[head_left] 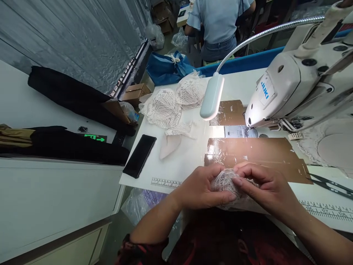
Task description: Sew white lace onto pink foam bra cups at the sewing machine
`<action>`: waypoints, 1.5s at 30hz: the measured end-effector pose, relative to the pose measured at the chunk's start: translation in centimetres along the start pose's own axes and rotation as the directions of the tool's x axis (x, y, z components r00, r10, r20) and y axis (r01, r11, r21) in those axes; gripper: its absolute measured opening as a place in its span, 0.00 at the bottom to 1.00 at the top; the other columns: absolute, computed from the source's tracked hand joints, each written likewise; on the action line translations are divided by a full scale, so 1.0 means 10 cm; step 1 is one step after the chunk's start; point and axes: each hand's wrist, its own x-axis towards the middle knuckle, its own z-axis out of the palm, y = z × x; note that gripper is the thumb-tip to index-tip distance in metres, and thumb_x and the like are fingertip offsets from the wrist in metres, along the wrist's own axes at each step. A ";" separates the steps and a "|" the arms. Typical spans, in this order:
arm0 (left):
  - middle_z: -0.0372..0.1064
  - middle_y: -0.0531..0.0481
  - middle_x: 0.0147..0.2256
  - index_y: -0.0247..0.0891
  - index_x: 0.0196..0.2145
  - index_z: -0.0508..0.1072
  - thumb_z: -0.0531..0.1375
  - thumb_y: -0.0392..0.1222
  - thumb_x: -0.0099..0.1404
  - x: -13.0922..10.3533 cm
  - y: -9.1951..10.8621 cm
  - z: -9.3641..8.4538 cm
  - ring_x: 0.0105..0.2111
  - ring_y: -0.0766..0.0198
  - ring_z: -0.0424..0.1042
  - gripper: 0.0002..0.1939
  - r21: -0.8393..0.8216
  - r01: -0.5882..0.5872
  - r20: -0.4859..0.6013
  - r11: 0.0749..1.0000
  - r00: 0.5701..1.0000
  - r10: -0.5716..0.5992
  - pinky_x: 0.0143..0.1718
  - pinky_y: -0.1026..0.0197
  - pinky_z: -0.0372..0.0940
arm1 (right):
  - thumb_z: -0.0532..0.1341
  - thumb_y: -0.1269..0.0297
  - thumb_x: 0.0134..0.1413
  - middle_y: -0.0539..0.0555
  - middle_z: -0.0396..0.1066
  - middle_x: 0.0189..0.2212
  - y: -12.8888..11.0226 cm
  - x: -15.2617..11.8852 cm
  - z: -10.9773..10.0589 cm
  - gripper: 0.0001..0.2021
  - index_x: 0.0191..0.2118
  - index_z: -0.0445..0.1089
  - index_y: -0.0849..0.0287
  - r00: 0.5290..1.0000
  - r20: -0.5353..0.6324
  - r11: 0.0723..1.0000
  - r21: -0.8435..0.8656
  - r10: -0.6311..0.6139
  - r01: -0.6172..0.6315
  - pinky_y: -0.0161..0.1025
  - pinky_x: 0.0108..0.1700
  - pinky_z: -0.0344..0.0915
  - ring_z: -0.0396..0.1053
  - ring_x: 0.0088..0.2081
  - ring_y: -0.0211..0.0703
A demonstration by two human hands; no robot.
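Note:
Close to my body at the table's front edge, a white lace bra cup [226,181] is held between both hands. My left hand [205,186] grips its left side, the thumb lying across the lace. With thumb and fingers bent, my right hand [260,184] pinches the upper right edge. The cup's lower part hangs over the edge, and my fingers hide some of it. Just beyond my hands stands a sewing machine [275,86], with brown covering sheets [248,151] on the table around its needle plate [234,131].
Several lace cups [162,106] and a loose lace piece [171,143] lie at the left, near a black phone [139,156]. A lamp [212,95] overhangs the table [190,158]. Black thread snips [331,186] rest at right. Another person [217,25] sits beyond the blue cloth [168,68].

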 end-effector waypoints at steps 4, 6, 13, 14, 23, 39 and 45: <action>0.69 0.50 0.34 0.35 0.43 0.73 0.68 0.51 0.58 -0.01 0.07 -0.04 0.32 0.65 0.67 0.21 -0.039 -0.005 -0.023 0.999 1.000 0.004 0.35 0.65 0.64 | 0.62 0.55 0.59 0.53 0.75 0.29 0.00 0.02 0.02 0.13 0.26 0.70 0.55 0.999 -0.033 1.000 0.011 0.008 -0.007 0.37 0.31 0.66 0.70 0.30 0.42; 0.69 0.50 0.33 0.34 0.41 0.74 0.67 0.51 0.59 0.02 0.09 -0.05 0.32 0.66 0.66 0.19 -0.043 -0.006 -0.050 0.999 0.999 0.004 0.34 0.65 0.63 | 0.63 0.54 0.59 0.53 0.75 0.29 0.00 0.01 0.03 0.13 0.26 0.71 0.55 0.999 -0.031 1.000 0.024 0.019 -0.018 0.37 0.29 0.64 0.69 0.28 0.41; 0.65 0.53 0.28 0.33 0.35 0.74 0.64 0.47 0.63 0.15 0.07 -0.02 0.28 0.70 0.62 0.12 -0.092 0.023 -0.039 0.995 0.999 -0.026 0.29 0.68 0.58 | 0.61 0.55 0.60 0.52 0.76 0.28 0.05 -0.01 -0.03 0.13 0.27 0.71 0.55 0.997 -0.031 0.997 -0.004 0.073 -0.073 0.36 0.30 0.64 0.70 0.28 0.40; 0.64 0.53 0.28 0.33 0.34 0.73 0.63 0.46 0.63 0.17 0.07 -0.02 0.27 0.70 0.61 0.12 -0.094 0.030 -0.029 0.995 0.999 -0.033 0.29 0.68 0.58 | 0.61 0.55 0.60 0.52 0.76 0.29 0.06 0.00 -0.05 0.12 0.30 0.72 0.55 0.997 -0.011 0.997 -0.020 0.072 -0.072 0.36 0.30 0.64 0.70 0.28 0.40; 0.60 0.55 0.26 0.34 0.31 0.69 0.65 0.47 0.62 0.27 0.09 0.05 0.26 0.71 0.58 0.13 -0.153 0.073 0.058 0.986 0.996 -0.065 0.27 0.68 0.56 | 0.59 0.53 0.62 0.48 0.67 0.20 0.02 0.07 -0.20 0.15 0.26 0.70 0.55 0.996 0.084 0.994 -0.108 0.014 -0.005 0.36 0.25 0.60 0.62 0.23 0.37; 0.62 0.56 0.22 0.34 0.27 0.66 0.72 0.55 0.50 0.45 0.12 0.08 0.20 0.72 0.61 0.24 -0.546 0.202 -0.069 0.813 0.956 -0.283 0.22 0.68 0.58 | 0.62 0.49 0.58 0.53 0.77 0.39 0.20 0.06 -0.56 0.15 0.44 0.75 0.53 0.981 0.088 0.974 0.134 0.172 -0.183 0.38 0.39 0.69 0.74 0.39 0.45; 0.60 0.55 0.21 0.36 0.24 0.66 0.60 0.45 0.65 0.48 0.32 -0.40 0.23 0.70 0.60 0.14 0.478 0.051 -0.604 0.877 0.744 0.286 0.26 0.66 0.58 | 0.59 0.45 0.59 0.53 0.78 0.40 0.32 -0.04 -0.90 0.18 0.46 0.75 0.51 0.974 0.009 0.962 -0.153 0.228 -0.224 0.40 0.38 0.70 0.74 0.39 0.47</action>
